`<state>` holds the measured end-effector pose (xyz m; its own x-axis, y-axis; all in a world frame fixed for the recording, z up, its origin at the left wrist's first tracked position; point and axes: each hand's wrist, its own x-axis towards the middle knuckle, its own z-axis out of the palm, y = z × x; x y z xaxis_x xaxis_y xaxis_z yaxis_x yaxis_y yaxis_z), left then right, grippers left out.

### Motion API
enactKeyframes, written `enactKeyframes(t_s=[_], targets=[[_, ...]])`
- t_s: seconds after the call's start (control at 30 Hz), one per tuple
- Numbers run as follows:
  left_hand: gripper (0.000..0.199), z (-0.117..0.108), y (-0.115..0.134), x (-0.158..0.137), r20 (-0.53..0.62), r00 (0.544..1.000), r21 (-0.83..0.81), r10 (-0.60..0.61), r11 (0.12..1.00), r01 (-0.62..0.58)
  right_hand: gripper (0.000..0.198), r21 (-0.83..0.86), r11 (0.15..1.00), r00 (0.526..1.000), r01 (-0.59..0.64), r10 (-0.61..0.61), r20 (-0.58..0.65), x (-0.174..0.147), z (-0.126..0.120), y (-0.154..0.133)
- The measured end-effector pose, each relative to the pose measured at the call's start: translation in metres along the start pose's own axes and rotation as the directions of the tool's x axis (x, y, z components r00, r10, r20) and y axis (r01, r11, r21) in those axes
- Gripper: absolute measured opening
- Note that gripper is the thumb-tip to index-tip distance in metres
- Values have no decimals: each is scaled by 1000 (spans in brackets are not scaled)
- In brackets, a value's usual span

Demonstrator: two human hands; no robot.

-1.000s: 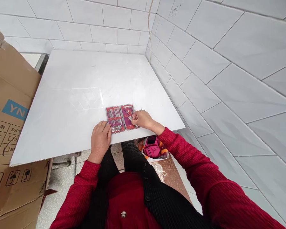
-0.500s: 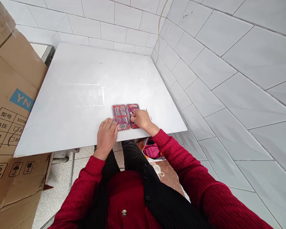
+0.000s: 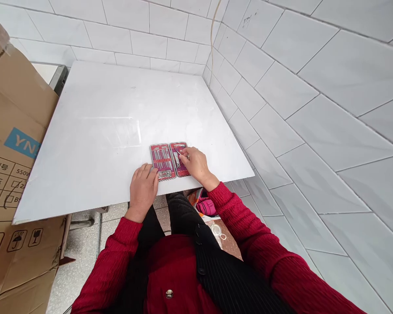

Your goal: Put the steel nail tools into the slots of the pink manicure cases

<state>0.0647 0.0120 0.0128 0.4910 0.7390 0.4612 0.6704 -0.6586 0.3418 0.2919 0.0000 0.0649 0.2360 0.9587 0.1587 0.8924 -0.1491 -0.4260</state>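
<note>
An unfolded manicure set case (image 3: 174,168) with a red and purple lining lies near the front edge of the white board. Its left half holds several slim metal tools (image 3: 162,157) under a red strap, with nail clippers (image 3: 165,174) along the bottom. My left hand (image 3: 143,187) is closed at the case's lower left edge, thumb on the rim. Over the right half, my right hand (image 3: 195,163) pinches a thin metal tool (image 3: 178,152), its exact kind too small to tell. More metal pieces show in this half beside my fingertips; my hand covers part of it.
The white board (image 3: 101,96) reaches back to a tiled wall (image 3: 170,22), with another tiled wall (image 3: 281,100) along its right. A large cardboard box (image 3: 16,104) stands at the left. Below the front edge lie a pink item (image 3: 207,206) and a brown surface (image 3: 229,244).
My right hand has risen slightly from the case's right half, and a thin tool now shows at its fingertips. Scissors seen right of this hand are out of sight. My left hand stays put.
</note>
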Motion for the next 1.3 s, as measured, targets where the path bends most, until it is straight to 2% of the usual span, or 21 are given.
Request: enactKeyframes(t_s=[0.07, 0.2, 0.33, 0.5, 0.63, 0.8, 0.97, 1.13, 1.23, 1.3], targets=[[36, 1, -1, 1, -5, 1000, 2, 8, 1000, -8, 13, 8, 998, 998, -58, 58, -16, -1, -12, 19], [36, 1, -1, 2, -14, 1000, 7, 19, 1000, -19, 13, -104, 969, 974, -223, 227, 27, -7, -32, 56], [36, 1, -1, 4, -11, 1000, 15, 23, 1000, -23, 18, -209, 942, 949, -263, 292, 120, -13, -36, 69], [34, 0, 0, 5, 1, 1000, -20, 7, 1000, -7, 21, -335, 913, 938, -234, 303, 170, -9, -34, 61], [34, 0, 0, 5, -2, 1000, -58, 6, 998, -6, 20, -397, 904, 930, -161, 273, 245, 2, -39, 57], [35, -1, 2, 5, 1, 1000, -46, 9, 999, -9, 14, -401, 916, 907, -12, 179, 382, 10, -47, 59], [36, -2, 3, 5, 17, 1000, -30, 10, 999, -9, 15, -418, 905, 886, 77, 130, 445, 11, -52, 63], [34, -2, 3, 6, 3, 1000, 0, 18, 1000, -18, 10, -307, 948, 894, 81, 67, 444, 10, -59, 68], [34, -1, 3, 6, 3, 1000, 6, 21, 1000, -21, 12, -79, 996, 899, -51, 81, 430, 8, -60, 74], [34, -1, 3, 6, 3, 1000, 13, 24, 1000, -24, 12, 156, 972, 900, -179, 97, 425, 6, -57, 80]])
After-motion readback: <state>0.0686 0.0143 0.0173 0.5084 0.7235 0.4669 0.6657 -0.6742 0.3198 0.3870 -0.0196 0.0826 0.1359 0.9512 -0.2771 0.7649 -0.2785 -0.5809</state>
